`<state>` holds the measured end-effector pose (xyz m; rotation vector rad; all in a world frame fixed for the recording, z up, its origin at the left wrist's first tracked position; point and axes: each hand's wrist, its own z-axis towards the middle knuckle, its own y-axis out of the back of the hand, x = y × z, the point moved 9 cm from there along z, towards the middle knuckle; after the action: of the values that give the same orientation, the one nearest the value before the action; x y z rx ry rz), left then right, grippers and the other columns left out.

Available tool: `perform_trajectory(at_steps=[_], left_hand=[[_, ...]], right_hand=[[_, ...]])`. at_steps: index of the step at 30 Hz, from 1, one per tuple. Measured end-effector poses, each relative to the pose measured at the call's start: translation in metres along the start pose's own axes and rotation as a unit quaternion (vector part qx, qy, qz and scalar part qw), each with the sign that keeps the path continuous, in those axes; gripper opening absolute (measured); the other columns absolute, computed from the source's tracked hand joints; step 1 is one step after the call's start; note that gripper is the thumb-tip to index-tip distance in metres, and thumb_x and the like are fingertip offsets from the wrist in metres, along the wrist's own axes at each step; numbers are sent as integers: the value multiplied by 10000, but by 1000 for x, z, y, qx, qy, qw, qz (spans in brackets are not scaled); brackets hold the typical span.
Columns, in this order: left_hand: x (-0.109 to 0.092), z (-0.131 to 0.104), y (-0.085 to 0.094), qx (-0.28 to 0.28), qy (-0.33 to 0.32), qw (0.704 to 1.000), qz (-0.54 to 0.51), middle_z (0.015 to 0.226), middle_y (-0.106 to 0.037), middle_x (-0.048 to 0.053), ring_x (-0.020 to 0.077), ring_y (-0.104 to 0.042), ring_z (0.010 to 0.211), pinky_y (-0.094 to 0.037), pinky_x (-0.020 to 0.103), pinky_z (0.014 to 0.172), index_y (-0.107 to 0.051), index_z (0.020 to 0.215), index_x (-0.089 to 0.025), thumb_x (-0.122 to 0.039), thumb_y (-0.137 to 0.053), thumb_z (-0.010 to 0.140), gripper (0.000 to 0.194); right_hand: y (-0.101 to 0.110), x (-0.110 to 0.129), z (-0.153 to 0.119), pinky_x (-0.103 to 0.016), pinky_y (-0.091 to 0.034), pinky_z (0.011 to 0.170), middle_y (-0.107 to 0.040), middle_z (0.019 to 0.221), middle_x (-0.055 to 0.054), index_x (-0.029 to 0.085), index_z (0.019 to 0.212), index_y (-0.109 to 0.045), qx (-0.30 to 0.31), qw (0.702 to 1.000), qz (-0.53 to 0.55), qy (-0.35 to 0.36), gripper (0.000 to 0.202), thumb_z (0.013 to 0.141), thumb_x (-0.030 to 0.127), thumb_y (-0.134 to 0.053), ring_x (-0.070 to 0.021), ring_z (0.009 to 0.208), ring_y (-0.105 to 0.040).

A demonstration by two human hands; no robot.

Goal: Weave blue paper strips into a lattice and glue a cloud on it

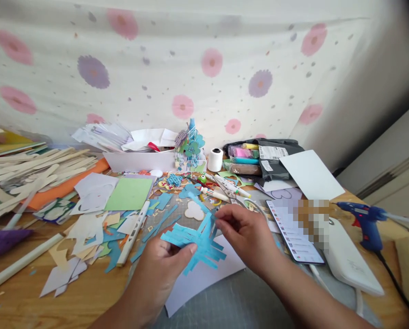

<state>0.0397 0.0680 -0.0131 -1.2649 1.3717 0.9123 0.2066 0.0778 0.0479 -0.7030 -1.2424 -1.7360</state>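
My left hand (pixel 159 265) grips a bundle of blue paper strips (pixel 202 240) that fan out and cross one another, thumb on top and fingers beneath. At the bundle's upper right edge, the fingertips of my right hand (pixel 247 235) are pinched around the end of a strip. A sheet of pale lilac paper (pixel 180 292) lies below the strips on the grey cutting mat (pixel 238 301). Just beyond the bundle rests a white flower-shaped cutout (pixel 193 211). Loose blue strips (pixel 163 221) are scattered to its left.
Paper scraps (pixel 87 233) and wooden craft sticks (pixel 43 169) cover the left. Scissors (pixel 230 192) and pens (pixel 233 186) lie behind my hands. A phone (pixel 293 233), a white power bank (pixel 351 260) and a blue glue gun (pixel 365 219) are on the right. White thread (pixel 215 161) stands at the back.
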Motion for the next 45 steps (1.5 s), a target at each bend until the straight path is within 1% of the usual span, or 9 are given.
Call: perform_trajectory(at_steps=[4, 8, 12, 17, 26, 35, 38, 41, 45], left_hand=[[0, 2, -3, 25, 8, 998, -58, 864, -751, 31, 215, -671, 742, -529, 317, 695, -704, 963, -197, -277, -747, 727, 253], [4, 0, -4, 32, 46, 992, -109, 805, -745, 39, 213, -673, 709, -536, 327, 689, -709, 889, -178, -288, -798, 662, 268], [8, -2, -3, 21, 84, 984, -155, 719, -720, 0, 190, -670, 678, -539, 293, 639, -710, 904, -216, -290, -851, 587, 355], [10, -3, -5, 25, 95, 981, -168, 605, -664, -13, 132, -599, 555, -515, 251, 555, -701, 717, -175, -349, -853, 592, 262], [9, -2, 0, -14, 102, 987, -124, 557, -646, -27, 127, -574, 493, -484, 242, 499, -659, 669, -175, -331, -845, 549, 271], [7, -2, 0, -6, 113, 990, -82, 562, -642, -18, 163, -599, 525, -495, 274, 519, -649, 654, -181, -342, -813, 563, 247], [9, -1, 3, -8, 112, 991, -76, 549, -625, -35, 142, -571, 517, -483, 254, 514, -645, 657, -184, -342, -829, 554, 263], [10, 0, 5, 4, 114, 991, -66, 553, -613, -42, 128, -550, 530, -471, 234, 516, -653, 674, -184, -351, -835, 566, 269], [11, 1, 5, 17, 107, 992, -57, 547, -589, -45, 113, -515, 522, -442, 213, 501, -663, 681, -180, -347, -835, 579, 260]], right_hand=[[-5, 2, 2, -286, -532, 621, -696, 757, -39, 185, 826, -675, 48, 997, 61, 14, 82, 813, 200, -595, -171, 689, -649], [-4, 14, 3, -285, -531, 669, -700, 803, -34, 198, 831, -696, 84, 992, 71, 61, 127, 835, 140, -583, -159, 748, -654], [-1, 19, 3, -278, -517, 680, -697, 806, -22, 205, 849, -702, 103, 988, 69, 96, 166, 849, 101, -572, -147, 754, -642], [-1, 19, 4, -271, -511, 670, -688, 785, -21, 198, 851, -702, 114, 987, 52, 103, 157, 846, 99, -581, -143, 736, -633], [15, 9, 12, -253, -500, 633, -697, 797, -19, 194, 806, -667, 58, 995, 35, 71, 101, 798, 108, -613, -143, 735, -631], [12, 1, 13, -261, -505, 628, -690, 804, -20, 186, 819, -670, 68, 990, 115, 39, 78, 800, 126, -624, -132, 714, -614], [7, -2, 13, -249, -505, 614, -672, 774, -9, 186, 817, -664, 91, 973, 211, 14, 29, 795, 168, -667, -119, 690, -609], [2, -5, 12, -238, -513, 607, -656, 744, 4, 188, 808, -661, 116, 943, 312, -17, 88, 774, 236, -727, -105, 658, -608], [-2, -6, 11, -242, -537, 601, -645, 727, 14, 191, 778, -665, 132, 924, 356, -48, 166, 734, 300, -782, -102, 623, -619]])
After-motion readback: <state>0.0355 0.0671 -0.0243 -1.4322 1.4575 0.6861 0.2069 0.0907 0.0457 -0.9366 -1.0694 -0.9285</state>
